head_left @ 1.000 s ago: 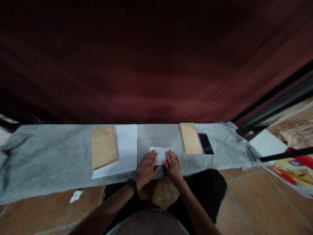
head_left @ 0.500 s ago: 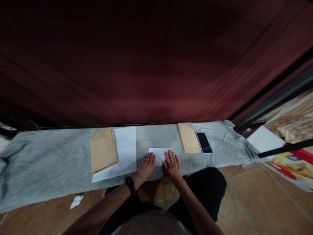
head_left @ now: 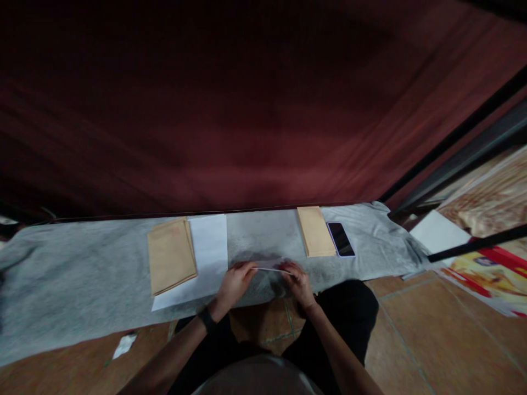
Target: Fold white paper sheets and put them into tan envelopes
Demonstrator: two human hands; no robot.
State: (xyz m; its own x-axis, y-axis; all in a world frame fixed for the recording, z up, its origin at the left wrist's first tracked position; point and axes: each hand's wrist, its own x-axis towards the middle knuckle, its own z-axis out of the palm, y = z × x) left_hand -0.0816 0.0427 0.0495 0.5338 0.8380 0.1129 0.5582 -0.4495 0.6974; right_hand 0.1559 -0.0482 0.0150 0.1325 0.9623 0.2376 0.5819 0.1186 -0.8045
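Observation:
Between my hands is a folded white sheet of paper point(head_left: 269, 269), raised off the grey cloth and seen nearly edge-on as a thin line. My left hand point(head_left: 237, 282) pinches its left end; a dark band circles that wrist. The right end is gripped by my right hand point(head_left: 297, 281), fingers curled around it. Left of my hands, brown paper envelopes point(head_left: 171, 257) lie stacked on white paper sheets point(head_left: 212, 241). To the right, another pile of brown envelopes point(head_left: 316, 231) rests beside a phone point(head_left: 341, 239) with a dark screen and pale purple edge.
A grey cloth point(head_left: 90, 274) covers the long low surface. Behind it hangs a dark red fabric point(head_left: 255, 137). At the right stand dark metal bars point(head_left: 453, 142) and a colourful printed box point(head_left: 489, 274). A crumpled white tissue point(head_left: 124, 345) lies on the tiled floor point(head_left: 415, 323).
The folded paper lay flat on the cloth under both palms; now it is lifted and turned edge-on. My fingers have gone from flat to closed on its two ends.

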